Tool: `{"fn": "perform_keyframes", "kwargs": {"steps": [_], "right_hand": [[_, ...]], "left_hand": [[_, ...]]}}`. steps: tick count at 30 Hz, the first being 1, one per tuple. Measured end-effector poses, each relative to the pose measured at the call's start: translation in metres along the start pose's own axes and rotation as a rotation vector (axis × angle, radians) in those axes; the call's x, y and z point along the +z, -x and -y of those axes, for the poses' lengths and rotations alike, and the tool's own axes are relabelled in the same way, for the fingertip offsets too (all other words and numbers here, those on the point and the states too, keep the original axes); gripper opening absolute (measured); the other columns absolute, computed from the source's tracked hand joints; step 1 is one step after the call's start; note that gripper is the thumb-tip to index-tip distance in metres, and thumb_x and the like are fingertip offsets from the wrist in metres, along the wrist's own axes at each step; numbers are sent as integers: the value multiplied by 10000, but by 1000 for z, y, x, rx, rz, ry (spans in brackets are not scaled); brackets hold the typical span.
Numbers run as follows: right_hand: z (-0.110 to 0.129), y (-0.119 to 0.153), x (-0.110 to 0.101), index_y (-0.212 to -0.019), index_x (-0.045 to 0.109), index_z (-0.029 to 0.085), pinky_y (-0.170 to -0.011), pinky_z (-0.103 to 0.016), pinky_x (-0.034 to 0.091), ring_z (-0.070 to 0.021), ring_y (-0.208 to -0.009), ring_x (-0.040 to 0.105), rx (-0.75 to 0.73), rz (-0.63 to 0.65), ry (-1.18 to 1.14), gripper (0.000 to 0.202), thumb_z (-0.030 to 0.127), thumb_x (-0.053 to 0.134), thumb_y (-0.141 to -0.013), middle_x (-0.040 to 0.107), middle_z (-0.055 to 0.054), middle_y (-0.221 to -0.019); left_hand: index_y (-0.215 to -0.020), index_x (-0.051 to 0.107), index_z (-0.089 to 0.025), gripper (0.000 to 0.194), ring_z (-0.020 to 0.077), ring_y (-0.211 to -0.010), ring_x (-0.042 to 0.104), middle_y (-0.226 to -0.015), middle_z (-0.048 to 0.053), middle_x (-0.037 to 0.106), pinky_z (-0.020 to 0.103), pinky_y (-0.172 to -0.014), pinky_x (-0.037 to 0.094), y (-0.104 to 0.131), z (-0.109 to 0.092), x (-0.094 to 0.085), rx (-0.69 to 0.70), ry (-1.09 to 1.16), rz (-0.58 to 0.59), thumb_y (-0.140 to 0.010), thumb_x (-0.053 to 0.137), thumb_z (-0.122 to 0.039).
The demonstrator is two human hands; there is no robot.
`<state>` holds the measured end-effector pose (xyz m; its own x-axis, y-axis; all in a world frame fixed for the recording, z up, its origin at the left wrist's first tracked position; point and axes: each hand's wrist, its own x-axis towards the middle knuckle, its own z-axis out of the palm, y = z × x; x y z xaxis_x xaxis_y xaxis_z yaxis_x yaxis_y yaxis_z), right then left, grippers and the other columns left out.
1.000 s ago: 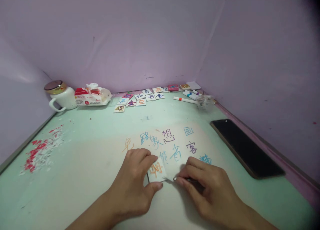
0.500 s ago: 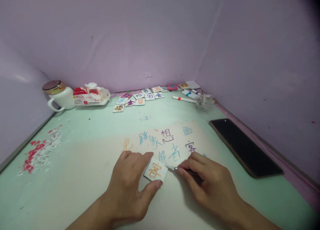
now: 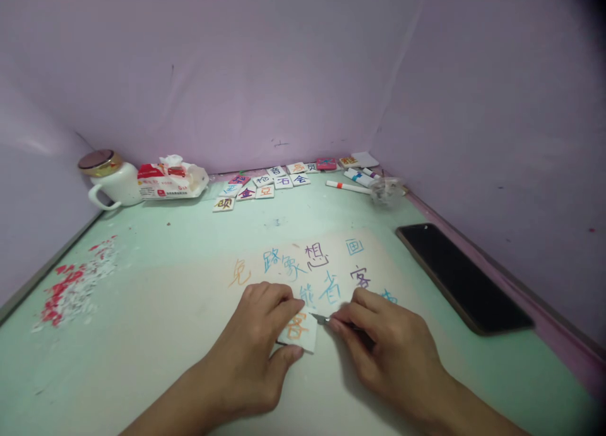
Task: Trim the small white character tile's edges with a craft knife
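Pinching the white tile point(image 3: 310, 336) steady, the left hand point(image 3: 250, 347) should clear the probable craft knife point(image 3: 320, 319) gripped by the right hand point(image 3: 398, 344) near the tile's far-right corner.

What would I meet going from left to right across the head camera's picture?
White mug → tissue pack → left hand → white tile with orange writing → metal blade → right hand → black phone.

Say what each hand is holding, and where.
Left hand: the white square tile, pinched by opposite edges. Right hand: the knife, by its handle.
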<state>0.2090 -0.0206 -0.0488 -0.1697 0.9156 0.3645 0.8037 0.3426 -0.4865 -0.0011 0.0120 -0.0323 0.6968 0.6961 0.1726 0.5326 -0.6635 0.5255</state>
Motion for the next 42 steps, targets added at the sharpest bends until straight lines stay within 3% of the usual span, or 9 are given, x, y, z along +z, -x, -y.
{"fn": "perform_keyframes", "kwargs": {"steps": [10,20,24,27,29,35,39,42], "right_hand": [[-2,-2,-4,-700,666,200,-467,-258,309,-135,-481,512,-39,71,-9,204,214,499,-816,556,-12,-617],[-6,-1,-15,-767,630,193,-505,-255,361,-129,-558,527,-109,168,-226,121,168,525,-822,567,-4,-658],[-9,-2,-17,-945,568,195,-580,-253,436,-136,-645,568,-27,105,-345,146,149,448,-876,605,-21,-781],[-10,0,-19,-962,537,225,-600,-241,459,-144,-704,594,52,78,-395,151,166,410,-907,630,-15,-821],[-14,2,-22,-911,563,241,-658,-243,481,-159,-787,615,77,98,-471,161,194,409,-920,651,-14,-850],[-28,-13,-33,-956,704,251,-687,-273,527,-180,-766,636,197,165,-690,187,320,549,-877,699,-57,-897],[-27,-24,-32,-1119,665,311,-723,-341,553,-192,-794,656,221,294,-993,290,329,622,-832,694,-83,-1050],[-22,-25,-23,-1167,633,308,-653,-330,567,-193,-739,669,237,327,-1106,390,346,679,-782,707,-83,-973]], "left_hand": [[-1143,495,-178,394,267,-1034,486,-1113,118,502,459,-884,462,3,2,5,-19,61,-54,-759,557,-111],[-1216,474,-207,456,260,-1114,472,-1186,118,496,457,-941,444,1,5,-3,20,125,20,-778,498,-81],[-1306,405,-189,551,288,-1219,396,-1318,149,406,492,-990,392,2,4,-3,27,80,-28,-769,482,-95],[-1249,460,-139,552,326,-1083,448,-1183,166,489,556,-928,373,0,-3,1,-22,-38,-90,-743,631,-279],[-1182,508,-121,542,303,-973,477,-1051,141,538,543,-885,375,-1,-9,5,-74,-88,-102,-708,684,-317],[-1152,531,-114,482,276,-960,481,-1043,132,553,474,-877,381,2,-10,8,-120,-34,-135,-680,614,-165],[-1128,549,-124,479,272,-966,486,-1045,126,557,469,-888,381,4,-4,6,-100,4,-147,-651,584,-135],[-1101,566,-154,443,272,-967,489,-1036,114,559,466,-881,387,3,-4,5,-107,21,-128,-658,576,-143]]}}
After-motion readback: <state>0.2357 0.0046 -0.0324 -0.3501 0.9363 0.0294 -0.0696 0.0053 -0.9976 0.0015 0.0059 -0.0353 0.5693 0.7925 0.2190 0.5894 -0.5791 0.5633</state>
